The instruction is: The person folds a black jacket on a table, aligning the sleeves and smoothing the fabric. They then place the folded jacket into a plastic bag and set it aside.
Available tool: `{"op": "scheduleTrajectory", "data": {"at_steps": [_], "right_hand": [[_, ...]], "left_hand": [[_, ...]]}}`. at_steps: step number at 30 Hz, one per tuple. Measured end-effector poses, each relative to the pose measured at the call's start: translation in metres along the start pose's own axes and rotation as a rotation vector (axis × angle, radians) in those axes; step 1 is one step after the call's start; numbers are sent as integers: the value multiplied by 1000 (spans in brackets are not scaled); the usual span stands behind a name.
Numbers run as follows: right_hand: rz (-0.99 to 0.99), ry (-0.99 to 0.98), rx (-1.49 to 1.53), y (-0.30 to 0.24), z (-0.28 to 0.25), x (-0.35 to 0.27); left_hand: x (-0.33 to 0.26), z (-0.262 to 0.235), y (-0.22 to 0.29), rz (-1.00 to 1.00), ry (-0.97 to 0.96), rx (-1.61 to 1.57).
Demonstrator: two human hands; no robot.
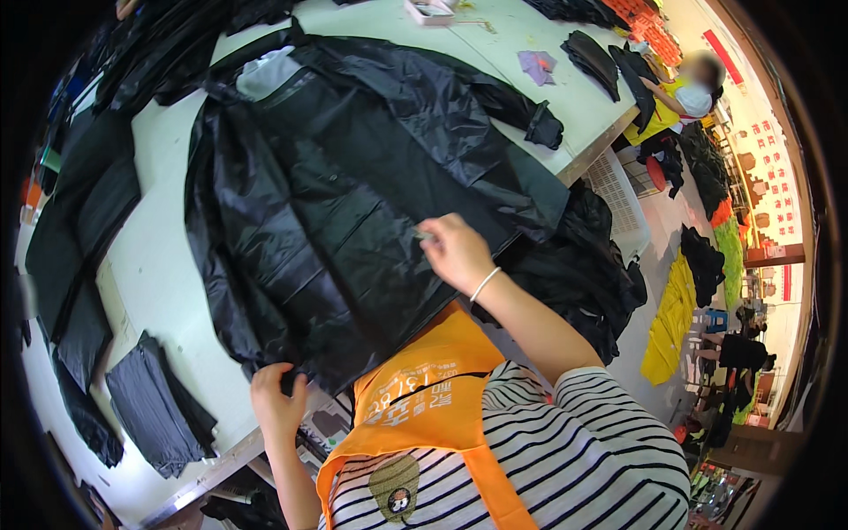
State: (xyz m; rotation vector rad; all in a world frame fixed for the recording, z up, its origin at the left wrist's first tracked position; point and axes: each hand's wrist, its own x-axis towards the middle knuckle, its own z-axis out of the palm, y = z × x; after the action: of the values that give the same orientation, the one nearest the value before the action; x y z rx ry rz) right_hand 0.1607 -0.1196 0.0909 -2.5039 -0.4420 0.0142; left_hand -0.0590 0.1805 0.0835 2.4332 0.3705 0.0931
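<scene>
The black jacket (353, 221) lies spread on the table (162, 230); it looks light, soft and slippery, best held by its hem (332, 380). At the table's near edge, the left hand (279, 402) curls its fingers by the hem, whether gripping I can't tell; over the table, the right hand (459, 254) pinches a small object (422, 233).

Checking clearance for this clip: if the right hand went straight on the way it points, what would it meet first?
Most likely the black jacket, spread out below and ahead of the right hand; this single view leaves unclear whether the hand already touches it.
</scene>
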Motion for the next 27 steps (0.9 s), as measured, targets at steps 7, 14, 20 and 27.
{"op": "scheduleTrajectory", "data": {"at_steps": [7, 14, 20, 27], "right_hand": [[182, -183, -426, 192, -64, 32], [509, -445, 1061, 265, -146, 93], [744, -671, 1732, 305, -179, 117], [691, -391, 1142, 353, -181, 128]], "left_hand": [[84, 128, 131, 141, -4, -125], [155, 287, 261, -243, -547, -1052], [179, 348, 356, -775, -842, -1426], [184, 304, 399, -707, -721, -1597]]}}
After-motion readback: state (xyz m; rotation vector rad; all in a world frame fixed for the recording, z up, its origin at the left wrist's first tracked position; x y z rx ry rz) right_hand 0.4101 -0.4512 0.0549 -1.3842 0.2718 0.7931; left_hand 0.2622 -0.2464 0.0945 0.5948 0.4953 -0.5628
